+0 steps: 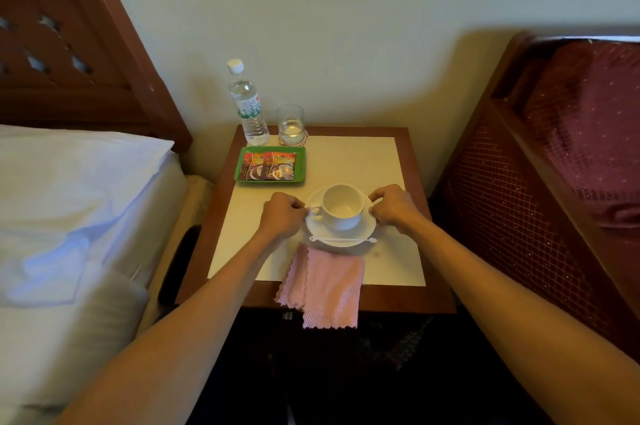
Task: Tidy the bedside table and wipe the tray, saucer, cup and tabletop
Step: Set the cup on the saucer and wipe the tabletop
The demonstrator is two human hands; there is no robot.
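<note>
An empty white cup (342, 207) stands on a white saucer (346, 234) near the middle of the bedside table (381, 161). My left hand (282, 215) pinches the saucer's left rim by the cup handle. My right hand (389, 204) pinches its right rim. A white plastic stirrer (343, 239) lies across the saucer's near edge. A folded pink cloth (323, 286) lies in front of the saucer and hangs over the table's front edge. A green tray (239, 175) with two coffee sachets (270, 166) sits at the back left.
A water bottle (247, 105) and a glass (291, 124) on a coaster stand at the table's back edge against the wall. A bed with white linen (69, 202) is to the left, and a dark red upholstered chair (554, 164) to the right.
</note>
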